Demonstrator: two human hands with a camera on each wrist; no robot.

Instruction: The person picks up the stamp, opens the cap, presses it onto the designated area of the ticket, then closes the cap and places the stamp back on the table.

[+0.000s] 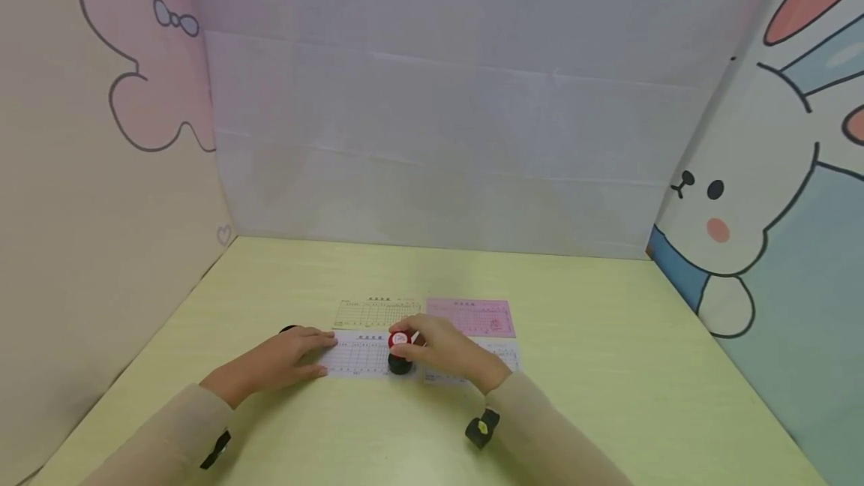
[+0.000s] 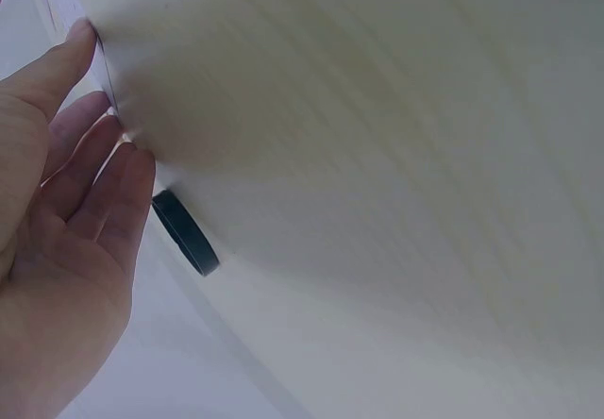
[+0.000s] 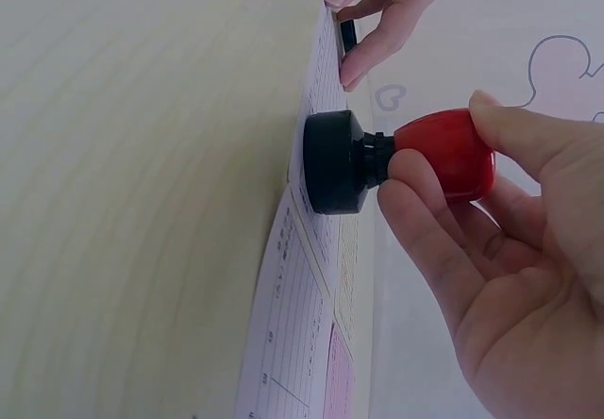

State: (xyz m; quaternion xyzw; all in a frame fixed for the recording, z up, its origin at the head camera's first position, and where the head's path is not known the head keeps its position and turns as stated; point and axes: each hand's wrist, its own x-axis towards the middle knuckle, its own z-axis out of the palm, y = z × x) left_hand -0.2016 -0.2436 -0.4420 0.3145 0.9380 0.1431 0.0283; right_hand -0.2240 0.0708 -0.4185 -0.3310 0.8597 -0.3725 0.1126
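Observation:
A round stamp with a red handle and a black base is in my right hand, thumb and fingers gripping the handle. It stands upright over the right part of a white printed form, its base at or very near the paper; the contact face is hidden. My left hand rests with extended fingertips on that form's left edge. In the left wrist view, a black ring-shaped cap lies on the table just beyond the left fingers.
A second white form lies to the right, partly under my right hand and wrist. Behind lie a yellow form and a pink form, the pink one bearing a red round mark. Walls with cartoon prints border the pale table.

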